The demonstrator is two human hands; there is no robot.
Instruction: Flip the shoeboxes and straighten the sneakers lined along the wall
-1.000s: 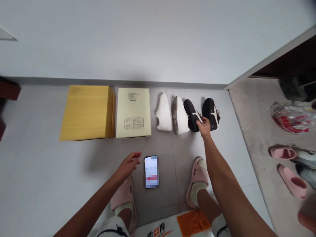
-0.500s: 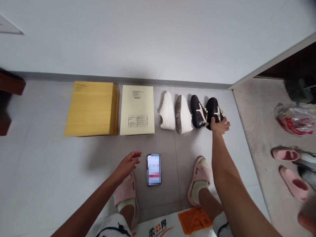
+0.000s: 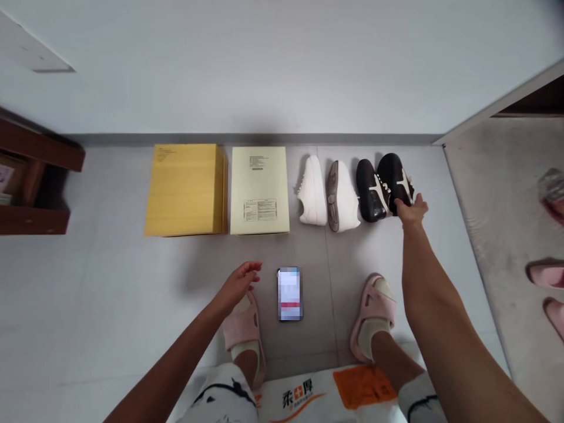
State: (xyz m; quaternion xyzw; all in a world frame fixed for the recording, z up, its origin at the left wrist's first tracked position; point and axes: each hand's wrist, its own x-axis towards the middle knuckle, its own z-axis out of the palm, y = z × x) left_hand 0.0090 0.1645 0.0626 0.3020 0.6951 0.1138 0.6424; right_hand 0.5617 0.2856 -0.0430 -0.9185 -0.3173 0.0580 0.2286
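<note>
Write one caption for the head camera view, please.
Right hand touches a black sneaker in a row with a white sneaker.

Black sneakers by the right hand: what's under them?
The black sneakers sit on pale floor tile; the patch beneath is covered, and the right hand hides their near edge.

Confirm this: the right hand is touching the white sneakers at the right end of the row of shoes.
Wrong colour: the right hand is touching black sneakers with white stripes, not white ones, at the right end of the row, as the head view shows.
</note>
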